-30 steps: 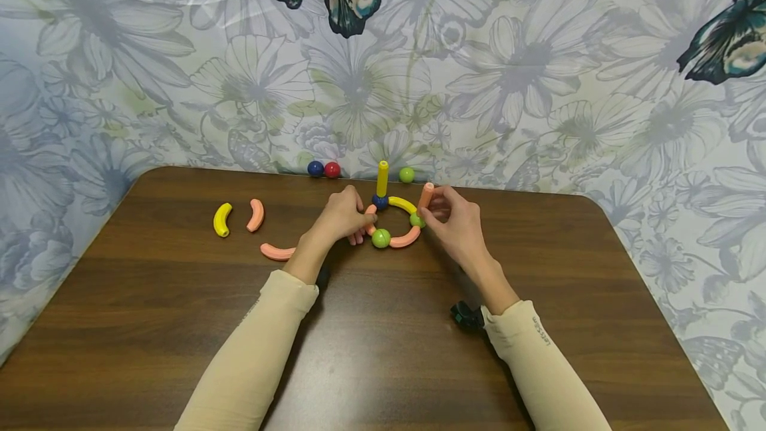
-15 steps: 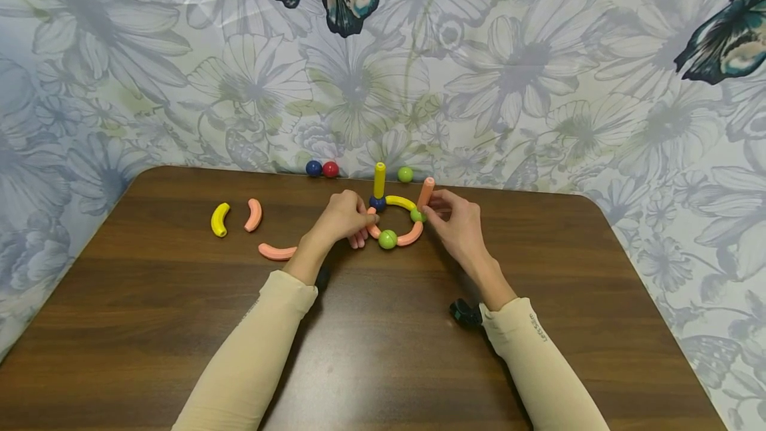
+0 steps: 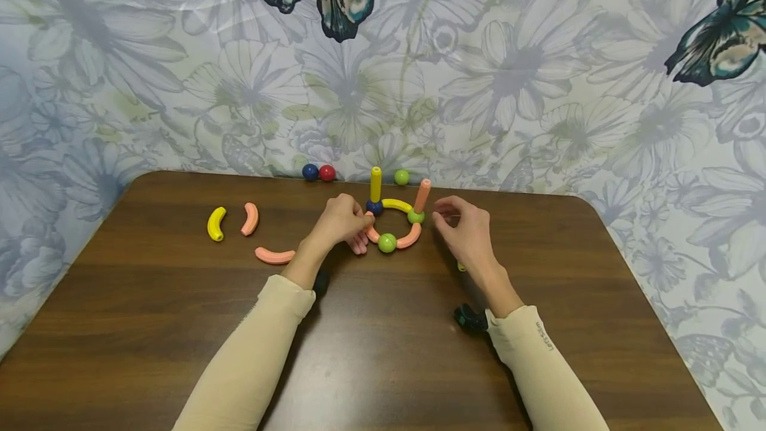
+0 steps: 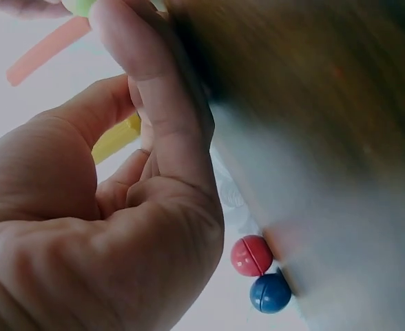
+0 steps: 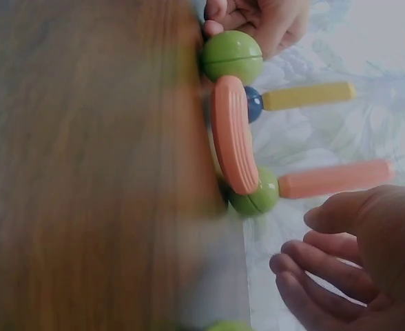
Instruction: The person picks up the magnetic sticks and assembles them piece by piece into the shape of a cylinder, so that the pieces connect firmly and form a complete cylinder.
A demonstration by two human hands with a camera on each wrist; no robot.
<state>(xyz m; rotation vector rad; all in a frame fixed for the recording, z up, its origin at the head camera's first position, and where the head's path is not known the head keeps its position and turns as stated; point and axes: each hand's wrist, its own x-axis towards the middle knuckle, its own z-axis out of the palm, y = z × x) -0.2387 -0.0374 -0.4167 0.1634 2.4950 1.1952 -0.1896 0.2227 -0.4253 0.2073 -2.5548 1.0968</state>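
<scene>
A ring of curved magnetic sticks and balls lies near the table's back edge. It has a yellow curved stick (image 3: 396,204), a salmon curved stick (image 3: 409,237), a front green ball (image 3: 387,243), a right green ball (image 3: 415,217) and a blue ball (image 3: 374,207). A straight yellow stick (image 3: 376,183) stands on the blue ball; a straight salmon stick (image 3: 422,196) stands, leaning slightly, on the right green ball. My left hand (image 3: 341,221) pinches the ring's left salmon curved stick (image 3: 372,235). My right hand (image 3: 467,228) is just right of the ring, fingers loosely bent, holding nothing.
Left on the table lie a yellow curved piece (image 3: 217,224), a short salmon piece (image 3: 250,219) and a longer one (image 3: 274,256). Along the back edge sit a blue ball (image 3: 310,172), a red ball (image 3: 327,173) and a green ball (image 3: 401,177). Patterned cloth hangs behind.
My right hand has let go of the straight salmon stick and drawn away to the right; the stick stays standing. Earlier, the front green ball shifted slightly right. My left hand keeps its place.
</scene>
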